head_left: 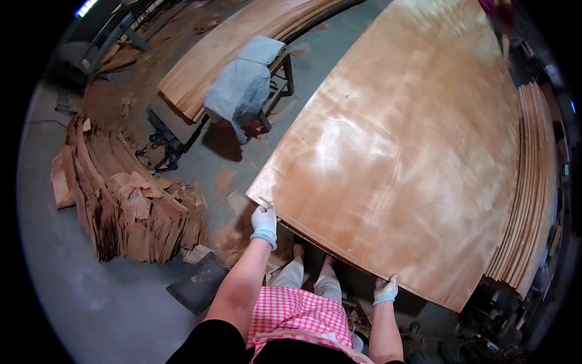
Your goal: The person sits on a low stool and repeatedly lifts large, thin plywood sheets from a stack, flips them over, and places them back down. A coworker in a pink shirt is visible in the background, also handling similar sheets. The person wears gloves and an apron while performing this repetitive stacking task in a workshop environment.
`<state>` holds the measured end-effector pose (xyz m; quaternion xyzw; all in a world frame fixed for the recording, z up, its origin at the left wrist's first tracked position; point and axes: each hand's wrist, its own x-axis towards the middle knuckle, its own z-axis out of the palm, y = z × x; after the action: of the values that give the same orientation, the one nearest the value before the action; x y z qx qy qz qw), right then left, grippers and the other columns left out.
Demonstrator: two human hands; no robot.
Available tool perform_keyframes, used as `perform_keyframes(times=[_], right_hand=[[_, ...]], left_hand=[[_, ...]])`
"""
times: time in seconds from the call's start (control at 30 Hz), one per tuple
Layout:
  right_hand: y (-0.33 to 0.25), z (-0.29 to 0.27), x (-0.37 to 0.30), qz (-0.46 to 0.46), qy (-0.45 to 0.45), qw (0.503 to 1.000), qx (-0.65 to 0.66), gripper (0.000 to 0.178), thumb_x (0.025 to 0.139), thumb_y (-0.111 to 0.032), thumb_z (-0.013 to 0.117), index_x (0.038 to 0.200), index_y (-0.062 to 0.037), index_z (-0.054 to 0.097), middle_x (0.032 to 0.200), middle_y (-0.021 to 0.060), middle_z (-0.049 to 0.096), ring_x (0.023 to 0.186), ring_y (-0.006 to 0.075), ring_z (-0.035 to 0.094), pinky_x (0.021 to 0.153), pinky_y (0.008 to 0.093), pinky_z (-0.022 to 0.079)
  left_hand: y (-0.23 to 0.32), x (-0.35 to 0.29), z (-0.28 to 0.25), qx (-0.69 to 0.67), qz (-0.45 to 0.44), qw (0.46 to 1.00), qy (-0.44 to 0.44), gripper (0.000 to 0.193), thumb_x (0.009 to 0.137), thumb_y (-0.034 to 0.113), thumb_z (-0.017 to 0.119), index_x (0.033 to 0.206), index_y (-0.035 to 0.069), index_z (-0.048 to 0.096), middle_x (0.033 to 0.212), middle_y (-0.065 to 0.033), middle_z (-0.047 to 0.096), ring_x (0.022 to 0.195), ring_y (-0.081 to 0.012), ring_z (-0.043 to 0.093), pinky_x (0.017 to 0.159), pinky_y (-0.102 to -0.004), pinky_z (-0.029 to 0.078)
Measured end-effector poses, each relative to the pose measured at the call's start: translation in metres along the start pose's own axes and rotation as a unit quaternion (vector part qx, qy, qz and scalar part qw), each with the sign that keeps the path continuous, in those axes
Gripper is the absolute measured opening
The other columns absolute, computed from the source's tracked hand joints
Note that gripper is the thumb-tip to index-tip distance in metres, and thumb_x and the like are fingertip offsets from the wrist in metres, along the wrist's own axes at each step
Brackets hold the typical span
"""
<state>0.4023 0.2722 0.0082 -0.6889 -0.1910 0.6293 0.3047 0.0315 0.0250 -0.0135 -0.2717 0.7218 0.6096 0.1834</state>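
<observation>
While gloved hands (264,219) grip veneer sheet (400,151)

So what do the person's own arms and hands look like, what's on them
Both hands wear thin, pale whitish work gloves: the left glove ends in a rolled, light blue cuff at the wrist, the right glove is plain as far as can be seen. The forearms are bare. A black short sleeve covers the left upper arm. No watch or jewellery shows.
</observation>
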Motion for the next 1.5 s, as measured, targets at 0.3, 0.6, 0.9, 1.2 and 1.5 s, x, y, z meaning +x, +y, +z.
perform_keyframes(times=[0.3,0.6,0.9,1.2,1.5], right_hand=[[-0.001,0.007,0.023,-0.014,0.022,0.999,-0.019,0.038,0.101,-0.038,0.036,0.119,-0.0095,0.055,0.114,0.0076,0.062,0.102,0.0258,0.061,0.085,0.0422,0.051],[-0.059,0.063,-0.054,0.354,-0.144,0.862,-0.332,0.049,0.095,-0.053,0.046,0.087,-0.0071,0.058,0.073,0.0084,0.060,0.061,0.0219,0.056,0.052,0.0333,0.048],[0.046,0.392,-0.160,-0.212,-0.576,0.566,-0.550,0.029,0.096,-0.022,0.057,0.108,0.0029,0.064,0.088,0.0103,0.068,0.076,0.0164,0.064,0.072,0.0307,0.052],[0.136,0.489,-0.183,-0.522,-0.522,-0.060,-0.672,0.054,0.078,-0.006,0.053,0.130,-0.0161,0.055,0.139,0.0073,0.050,0.133,0.0243,0.041,0.116,0.0391,0.023],[0.139,0.480,-0.195,-0.504,-0.551,-0.144,-0.649,0.043,0.078,-0.008,0.054,0.120,-0.0152,0.062,0.128,0.0086,0.056,0.124,0.0255,0.049,0.115,0.0387,0.025]], left_hand=[[0.010,-0.003,-0.002,0.172,-0.001,0.985,0.002,0.038,0.088,0.032,0.065,0.069,0.000,0.058,0.059,-0.0105,0.058,0.052,-0.0174,0.052,0.056,-0.0365,0.046],[-0.001,-0.004,0.002,0.179,-0.059,0.982,-0.004,0.035,0.086,0.036,0.063,0.081,0.001,0.065,0.077,-0.0202,0.066,0.072,-0.0359,0.065,0.068,-0.0438,0.050],[0.029,-0.020,-0.009,0.208,-0.010,0.978,-0.019,0.033,0.086,0.035,0.065,0.083,0.002,0.066,0.079,-0.0209,0.066,0.075,-0.0377,0.064,0.069,-0.0441,0.049],[0.026,-0.021,-0.007,0.237,-0.012,0.971,-0.007,0.033,0.085,0.036,0.062,0.087,0.003,0.066,0.088,-0.0241,0.065,0.085,-0.0427,0.063,0.074,-0.0490,0.050],[0.040,-0.017,-0.021,0.251,-0.045,0.966,-0.047,0.040,0.082,0.044,0.064,0.084,0.005,0.068,0.084,-0.0229,0.066,0.082,-0.0412,0.064,0.073,-0.0492,0.050]])
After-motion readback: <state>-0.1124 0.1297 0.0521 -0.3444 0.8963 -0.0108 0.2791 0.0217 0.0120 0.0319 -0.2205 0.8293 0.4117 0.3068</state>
